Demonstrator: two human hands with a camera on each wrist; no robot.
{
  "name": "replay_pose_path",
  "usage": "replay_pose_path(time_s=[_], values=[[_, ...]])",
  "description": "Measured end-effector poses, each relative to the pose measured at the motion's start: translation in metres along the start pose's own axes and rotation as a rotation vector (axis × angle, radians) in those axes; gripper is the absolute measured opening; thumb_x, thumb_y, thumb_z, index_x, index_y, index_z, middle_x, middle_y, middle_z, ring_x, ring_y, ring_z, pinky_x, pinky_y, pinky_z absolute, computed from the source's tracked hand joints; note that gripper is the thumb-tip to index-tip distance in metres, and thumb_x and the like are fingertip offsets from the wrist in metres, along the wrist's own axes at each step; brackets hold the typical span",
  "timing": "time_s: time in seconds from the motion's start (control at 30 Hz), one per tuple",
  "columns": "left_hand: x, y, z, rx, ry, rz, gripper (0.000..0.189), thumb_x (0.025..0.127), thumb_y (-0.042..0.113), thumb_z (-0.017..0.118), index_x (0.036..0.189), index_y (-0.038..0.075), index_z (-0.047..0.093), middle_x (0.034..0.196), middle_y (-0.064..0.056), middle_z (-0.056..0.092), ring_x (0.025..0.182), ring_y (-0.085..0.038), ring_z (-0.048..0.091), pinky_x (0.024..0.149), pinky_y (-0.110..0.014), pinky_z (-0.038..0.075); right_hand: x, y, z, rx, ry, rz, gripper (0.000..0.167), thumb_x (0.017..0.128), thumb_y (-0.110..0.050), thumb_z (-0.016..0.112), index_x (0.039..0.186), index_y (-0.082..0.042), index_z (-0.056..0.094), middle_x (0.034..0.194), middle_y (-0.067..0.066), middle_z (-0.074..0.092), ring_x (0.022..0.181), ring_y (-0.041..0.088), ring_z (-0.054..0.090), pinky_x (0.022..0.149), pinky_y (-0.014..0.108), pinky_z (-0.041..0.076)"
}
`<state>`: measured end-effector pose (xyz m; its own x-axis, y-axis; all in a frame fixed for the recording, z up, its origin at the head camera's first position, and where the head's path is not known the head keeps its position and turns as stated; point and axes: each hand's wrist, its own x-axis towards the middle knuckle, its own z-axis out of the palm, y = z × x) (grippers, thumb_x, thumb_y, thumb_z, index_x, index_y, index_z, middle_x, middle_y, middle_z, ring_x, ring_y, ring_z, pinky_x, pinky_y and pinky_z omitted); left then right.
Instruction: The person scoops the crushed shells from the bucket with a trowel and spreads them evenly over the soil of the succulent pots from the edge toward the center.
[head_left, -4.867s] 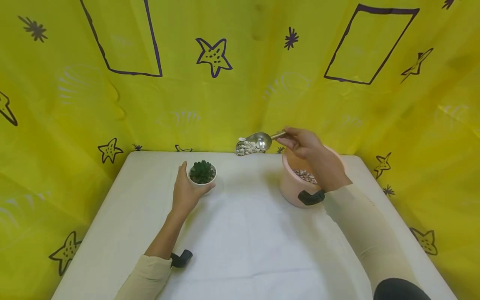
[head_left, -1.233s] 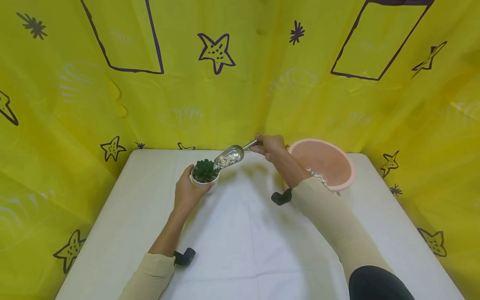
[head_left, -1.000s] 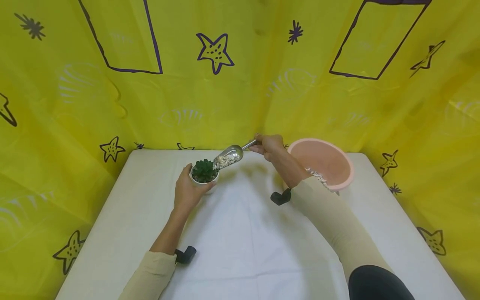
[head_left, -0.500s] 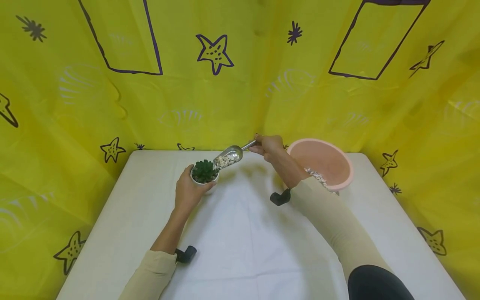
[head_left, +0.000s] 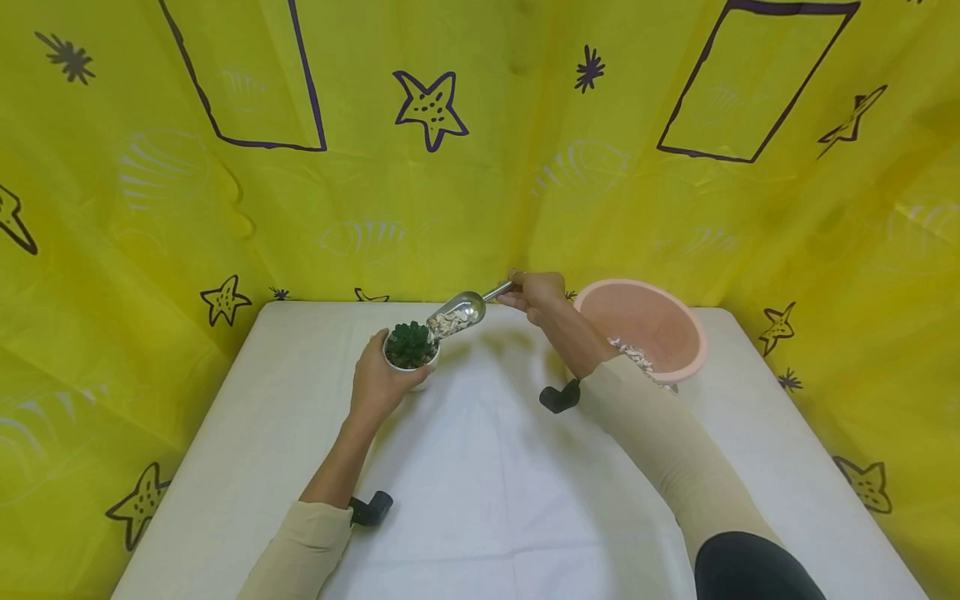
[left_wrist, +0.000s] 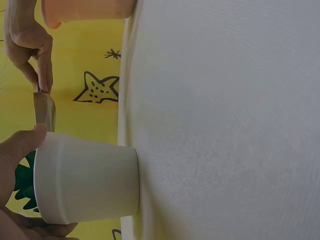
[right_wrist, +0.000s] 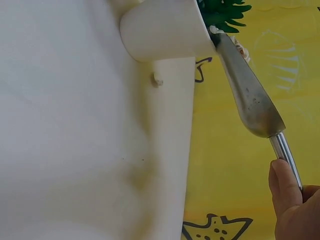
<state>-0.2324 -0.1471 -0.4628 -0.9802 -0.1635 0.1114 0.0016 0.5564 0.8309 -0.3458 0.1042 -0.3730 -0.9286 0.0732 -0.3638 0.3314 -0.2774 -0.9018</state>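
Observation:
My left hand [head_left: 377, 375] grips a small white pot [left_wrist: 92, 180] near its rim, thumb on one side and fingers on the other. A green succulent [head_left: 410, 343] grows from it, with pebbles around its base. The pot stands upright on the white cloth. My right hand [head_left: 542, 293] holds a metal scoop [head_left: 467, 308] by its handle, pinched between thumb and fingers. Pale shell-like chips [head_left: 450, 322] lie in the scoop. It tilts down to the left, its lip right at the pot's rim. In the right wrist view a pale chip [right_wrist: 158, 79] shows below the pot.
A pink bucket [head_left: 678, 321] with more pale chips [head_left: 632, 352] stands at the right, partly behind my right forearm. White cloth [head_left: 450, 483] covers the table. A yellow curtain [head_left: 480, 192] with drawn stars hangs right behind the table's far edge.
Since the oldest frame, my right hand has brought the loaded scoop left and down from beside the bucket to the pot's rim. Over the last second both hands have stayed nearly still.

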Motion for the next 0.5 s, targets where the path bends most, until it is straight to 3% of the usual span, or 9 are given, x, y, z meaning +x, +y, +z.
replay_pose_path(time_s=[0.23,0.5], values=[[-0.0007,0.0020,0.0022,0.055,0.032,-0.026,0.104,0.080,0.038,0.093,0.155,-0.008,0.038,0.152,-0.029,0.048,0.139,-0.046,0.048,0.113,-0.058,0.043,0.0012,0.0014,0.0009,0.004,0.005,0.009,0.026,0.106,-0.008,0.062,0.124,0.011,0.061,0.094,0.017,0.068,0.068,0.021,0.076,0.078,0.034,0.062],[-0.0003,0.0026,0.0013,0.029,0.026,0.012,0.097,0.080,0.031,0.094,0.151,-0.010,0.042,0.148,-0.030,0.052,0.136,-0.047,0.050,0.111,-0.059,0.044,0.0015,0.0017,0.0008,0.001,0.008,0.011,0.029,0.107,-0.008,0.062,0.127,0.011,0.060,0.098,0.018,0.066,0.069,0.021,0.076,0.079,0.033,0.062]])
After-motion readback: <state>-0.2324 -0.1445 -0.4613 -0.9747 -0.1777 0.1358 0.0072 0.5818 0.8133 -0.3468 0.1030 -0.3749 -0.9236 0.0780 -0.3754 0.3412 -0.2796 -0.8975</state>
